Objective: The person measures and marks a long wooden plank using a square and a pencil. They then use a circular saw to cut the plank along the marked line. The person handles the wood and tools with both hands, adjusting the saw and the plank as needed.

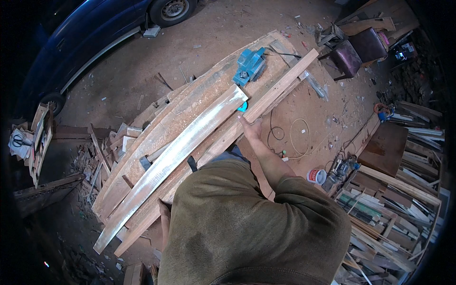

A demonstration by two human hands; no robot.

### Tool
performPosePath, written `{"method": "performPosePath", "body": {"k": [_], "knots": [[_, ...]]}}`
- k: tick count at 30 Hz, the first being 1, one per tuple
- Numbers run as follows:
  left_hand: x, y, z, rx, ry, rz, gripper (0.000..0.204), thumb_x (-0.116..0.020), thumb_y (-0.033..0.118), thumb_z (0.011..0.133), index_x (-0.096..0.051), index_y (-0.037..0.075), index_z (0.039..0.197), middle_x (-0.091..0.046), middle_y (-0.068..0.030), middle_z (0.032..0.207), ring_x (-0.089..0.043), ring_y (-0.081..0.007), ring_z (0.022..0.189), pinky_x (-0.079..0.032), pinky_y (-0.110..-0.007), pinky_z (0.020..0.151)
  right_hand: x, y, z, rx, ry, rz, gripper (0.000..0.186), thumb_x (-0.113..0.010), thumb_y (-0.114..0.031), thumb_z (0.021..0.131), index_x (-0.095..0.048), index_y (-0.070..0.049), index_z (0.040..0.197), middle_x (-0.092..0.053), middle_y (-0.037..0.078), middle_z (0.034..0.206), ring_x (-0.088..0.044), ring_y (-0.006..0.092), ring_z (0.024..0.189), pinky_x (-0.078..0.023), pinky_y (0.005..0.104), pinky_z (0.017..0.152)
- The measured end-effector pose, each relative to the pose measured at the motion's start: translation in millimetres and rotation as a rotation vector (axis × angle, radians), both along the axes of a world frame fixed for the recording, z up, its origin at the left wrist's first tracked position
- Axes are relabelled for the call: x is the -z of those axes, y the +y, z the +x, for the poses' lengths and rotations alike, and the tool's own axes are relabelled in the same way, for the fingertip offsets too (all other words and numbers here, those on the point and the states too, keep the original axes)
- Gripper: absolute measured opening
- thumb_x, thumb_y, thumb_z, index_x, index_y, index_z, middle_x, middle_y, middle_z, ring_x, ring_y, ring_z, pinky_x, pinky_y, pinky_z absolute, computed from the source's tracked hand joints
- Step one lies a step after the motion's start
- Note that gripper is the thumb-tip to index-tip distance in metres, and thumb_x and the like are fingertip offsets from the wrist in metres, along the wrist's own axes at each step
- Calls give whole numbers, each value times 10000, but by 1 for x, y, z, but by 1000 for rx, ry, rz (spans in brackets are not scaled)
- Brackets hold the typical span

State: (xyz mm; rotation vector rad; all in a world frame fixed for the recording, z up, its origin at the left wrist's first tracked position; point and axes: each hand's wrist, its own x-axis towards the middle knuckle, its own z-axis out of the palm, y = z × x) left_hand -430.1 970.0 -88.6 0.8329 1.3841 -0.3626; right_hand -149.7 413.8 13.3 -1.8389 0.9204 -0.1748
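A long wooden beam lies slantwise along the near side of a dusty wooden work surface. My right hand grips the near edge of the beam, thumb on top and fingers mostly hidden. Lower left, my left hand is closed at the beam's near edge, partly covered by my body. Beside the beam lies a wide board with a whitish face. A blue electric planer rests beyond the board's far end. Between board and beam sits a small bright cyan object, its kind unclear.
A dark blue vehicle stands at upper left. Chairs are at upper right. On the floor to my right are a loose cable, a white-and-red bucket and stacked timber. Wood scraps are piled left.
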Motion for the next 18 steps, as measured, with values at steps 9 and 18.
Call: {"method": "performPosePath", "body": {"k": [9,18], "knots": [[-7,-7,4,36,-9,-12,893,-360,821,911,-522,36,1304,-677,-186,959,-672,-350,877,-545,-478,848,9,-5,0,-23,-30,-3,1044,-900,-492,689,-392,154,1333,-606,315,1258,-612,384,1183,-456,408,1036],[-13,-13,10,38,-25,10,860,-350,825,911,-551,67,1263,-656,-143,916,-639,-314,803,-520,-453,778,10,-7,-4,2,-110,-43,1011,-918,-432,695,-391,159,1324,-590,303,1279,-599,365,1192,-447,396,1046]]}}
